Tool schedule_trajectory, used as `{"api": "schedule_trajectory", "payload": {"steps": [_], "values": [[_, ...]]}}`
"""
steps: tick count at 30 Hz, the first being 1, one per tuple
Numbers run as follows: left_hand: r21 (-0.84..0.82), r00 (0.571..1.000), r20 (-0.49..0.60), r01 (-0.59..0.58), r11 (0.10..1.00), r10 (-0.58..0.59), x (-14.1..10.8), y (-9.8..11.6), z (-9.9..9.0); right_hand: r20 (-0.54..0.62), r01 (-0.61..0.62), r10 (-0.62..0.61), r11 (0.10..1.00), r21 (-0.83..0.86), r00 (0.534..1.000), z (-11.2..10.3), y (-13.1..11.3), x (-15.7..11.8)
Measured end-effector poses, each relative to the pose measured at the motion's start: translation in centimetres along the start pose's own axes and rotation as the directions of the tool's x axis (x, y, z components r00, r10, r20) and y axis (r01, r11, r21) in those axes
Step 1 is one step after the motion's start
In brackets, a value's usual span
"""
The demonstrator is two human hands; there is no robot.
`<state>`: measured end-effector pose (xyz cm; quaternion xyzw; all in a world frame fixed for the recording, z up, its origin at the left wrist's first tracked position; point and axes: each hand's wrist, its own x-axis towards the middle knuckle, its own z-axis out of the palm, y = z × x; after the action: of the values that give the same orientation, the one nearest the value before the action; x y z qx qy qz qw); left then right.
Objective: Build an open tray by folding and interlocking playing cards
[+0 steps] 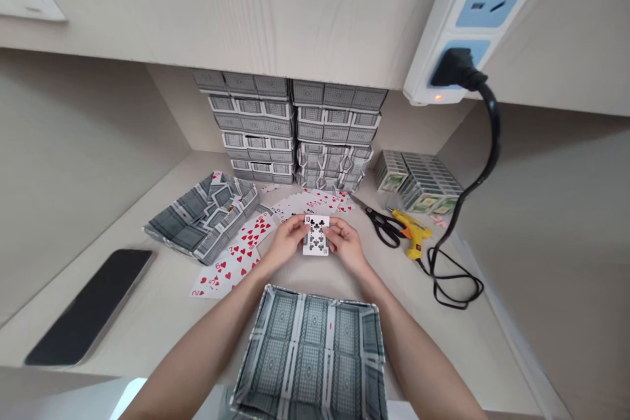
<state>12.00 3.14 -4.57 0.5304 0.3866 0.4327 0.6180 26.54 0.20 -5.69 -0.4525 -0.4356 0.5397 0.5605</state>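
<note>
A ten of clubs playing card (316, 236) is held upright, face toward me, at the middle of the desk. My left hand (290, 236) pinches its left edge with thumb and fingers. On the opposite edge, my right hand (345, 241) grips it the same way. Whether more cards lie behind it I cannot tell. Loose playing cards (231, 269) with red hearts are spread to the left, and more face-up cards (319, 201) lie just behind my hands. Between my forearms, close to me, stands an open box made of grey-backed cards (315, 341).
Stacked card-built boxes (260, 125) stand against the back wall. A card tray (201, 216) and a phone (93, 305) lie left. Scissors (381, 223), a yellow glue gun (413, 233) with its black cord (457, 302), and clear-cased card decks (423, 180) are right. A power strip (472, 26) hangs above.
</note>
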Motion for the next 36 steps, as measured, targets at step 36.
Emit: {"api": "schedule_trajectory", "payload": {"steps": [36], "values": [[0.054, 0.999, 0.031, -0.010, 0.999, 0.009, -0.19, -0.13, -0.25, 0.047, -0.028, 0.029, 0.999, -0.041, 0.998, -0.29, -0.14, -0.05]]}}
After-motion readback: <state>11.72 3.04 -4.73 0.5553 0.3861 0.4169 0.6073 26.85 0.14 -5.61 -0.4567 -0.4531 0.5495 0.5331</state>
